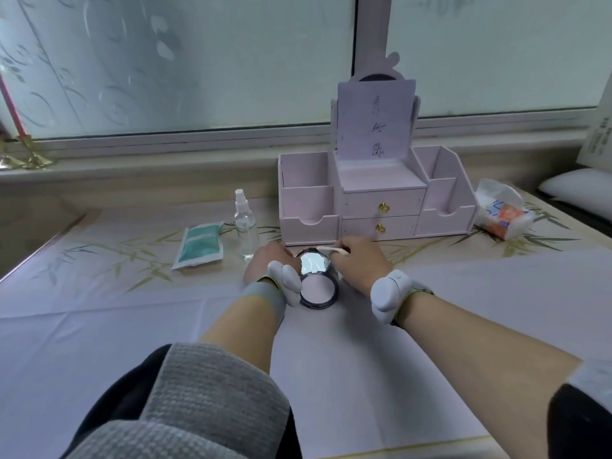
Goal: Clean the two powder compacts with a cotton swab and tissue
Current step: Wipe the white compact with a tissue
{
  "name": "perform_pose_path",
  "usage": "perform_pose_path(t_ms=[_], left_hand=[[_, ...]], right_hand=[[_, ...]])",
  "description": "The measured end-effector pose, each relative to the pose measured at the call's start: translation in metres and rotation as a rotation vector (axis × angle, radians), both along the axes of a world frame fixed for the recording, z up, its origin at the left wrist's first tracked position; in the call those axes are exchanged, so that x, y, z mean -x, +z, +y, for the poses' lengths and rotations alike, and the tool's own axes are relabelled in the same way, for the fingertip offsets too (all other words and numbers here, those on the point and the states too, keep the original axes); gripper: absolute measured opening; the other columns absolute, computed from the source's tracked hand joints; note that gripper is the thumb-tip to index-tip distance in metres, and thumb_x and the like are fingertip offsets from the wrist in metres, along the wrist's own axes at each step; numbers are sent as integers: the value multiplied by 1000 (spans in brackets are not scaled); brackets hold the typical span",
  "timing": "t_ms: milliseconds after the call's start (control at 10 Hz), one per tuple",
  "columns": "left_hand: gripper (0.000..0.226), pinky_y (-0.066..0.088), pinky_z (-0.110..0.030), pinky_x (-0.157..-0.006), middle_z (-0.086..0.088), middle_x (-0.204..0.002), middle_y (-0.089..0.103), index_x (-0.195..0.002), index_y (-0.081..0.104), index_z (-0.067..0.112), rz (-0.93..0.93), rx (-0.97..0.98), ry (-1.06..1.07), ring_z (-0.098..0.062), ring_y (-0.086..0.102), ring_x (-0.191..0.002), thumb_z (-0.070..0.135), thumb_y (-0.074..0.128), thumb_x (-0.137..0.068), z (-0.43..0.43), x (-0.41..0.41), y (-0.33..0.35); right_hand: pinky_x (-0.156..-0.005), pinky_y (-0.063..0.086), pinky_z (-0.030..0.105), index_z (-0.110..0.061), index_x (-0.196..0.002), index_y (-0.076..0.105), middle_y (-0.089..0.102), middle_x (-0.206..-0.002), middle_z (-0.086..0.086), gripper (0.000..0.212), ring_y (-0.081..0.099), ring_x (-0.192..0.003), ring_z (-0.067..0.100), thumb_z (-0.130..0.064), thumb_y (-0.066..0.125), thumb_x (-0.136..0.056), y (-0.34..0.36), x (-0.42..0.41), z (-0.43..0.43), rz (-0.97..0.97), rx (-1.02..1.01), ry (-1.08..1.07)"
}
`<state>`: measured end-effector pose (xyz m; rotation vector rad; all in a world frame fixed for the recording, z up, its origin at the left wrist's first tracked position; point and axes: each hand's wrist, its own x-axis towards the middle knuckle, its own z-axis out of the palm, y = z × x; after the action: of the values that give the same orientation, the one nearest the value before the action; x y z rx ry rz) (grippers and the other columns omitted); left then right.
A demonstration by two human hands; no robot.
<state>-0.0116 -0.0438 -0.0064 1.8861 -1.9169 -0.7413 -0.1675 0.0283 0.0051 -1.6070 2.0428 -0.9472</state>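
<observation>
An open round powder compact lies on the table between my hands, its mirror lid raised at the far side and pale powder showing in the near half. My left hand holds the compact's left side. My right hand pinches a cotton swab whose white tip points left above the mirror's top edge. Only one compact is visible.
A pink desk organiser with two drawers stands just behind my hands. A clear spray bottle and a teal packet sit to the left. A tissue pack lies at the right. Window sill behind.
</observation>
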Motion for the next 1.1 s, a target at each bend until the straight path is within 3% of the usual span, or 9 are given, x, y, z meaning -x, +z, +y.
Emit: perform_pose_path(t_ms=[200,300,400,500,600,700,900,1000,1100], left_hand=[[16,46,-27,-68,-11,-87,70,-79,69,10,2,10,35,-26,57,-72,13,55,-85,-3,3,-2],[26,48,-34,-77,-17,-110,69,-109,68,2,6,46,100,-28,56,-83,17,52,-96,-11,3,-15],[32,46,-35,-81,-18,-120,66,-121,62,-2,-16,97,97,-34,64,-107,17,49,-100,4,4,-5],[18,43,-32,-75,-17,-110,68,-99,66,5,-39,72,81,-35,64,-99,15,52,-95,5,-1,-2],[17,43,-31,-71,-13,-92,67,-71,57,15,-25,24,60,-33,58,-82,11,53,-87,6,-3,1],[16,43,-30,-70,-10,-82,63,-75,62,13,-45,18,32,-31,58,-78,10,52,-87,5,-3,3],[15,49,-31,-72,-7,-80,60,-76,61,14,22,-5,24,-27,54,-77,10,55,-90,-2,2,-4],[24,51,-34,-84,-10,-92,56,-73,51,20,149,-23,11,-25,52,-84,13,53,-96,-4,4,-9],[21,54,-38,-78,-11,-78,59,-74,61,12,360,-67,68,-27,54,-78,9,54,-94,-8,3,-8]], right_hand=[[-61,37,32,-13,-64,50,56,-66,6,38,49,-66,24,-35,52,-95,0,-1,-3,23,-33,48],[-60,34,30,-19,-58,46,54,-65,2,37,51,-71,25,-25,51,-94,1,-2,-3,47,-57,49],[-63,41,30,-20,-60,49,58,-69,3,34,59,-74,29,-26,52,-93,-3,-5,-4,65,-70,35],[-65,53,35,-20,-63,56,59,-66,2,30,65,-70,32,-29,53,-92,-8,-9,-5,33,-62,17],[-64,48,30,-24,-67,60,59,-66,-1,27,61,-72,26,-27,54,-93,-8,-11,-5,55,-64,11],[-60,41,27,-23,-64,59,59,-64,-2,30,57,-71,24,-27,55,-93,-7,-11,-6,31,-80,8],[-71,49,27,-22,-91,74,68,-82,-1,17,66,-86,24,-28,58,-90,-6,-14,-1,-21,-89,4],[-73,48,29,-20,-91,74,71,-87,4,17,64,-88,27,-27,58,-90,-9,-12,0,2,-68,-5],[-72,49,30,-20,-80,69,67,-77,-3,31,63,-78,19,-48,60,-90,-9,-11,3,-72,-54,16]])
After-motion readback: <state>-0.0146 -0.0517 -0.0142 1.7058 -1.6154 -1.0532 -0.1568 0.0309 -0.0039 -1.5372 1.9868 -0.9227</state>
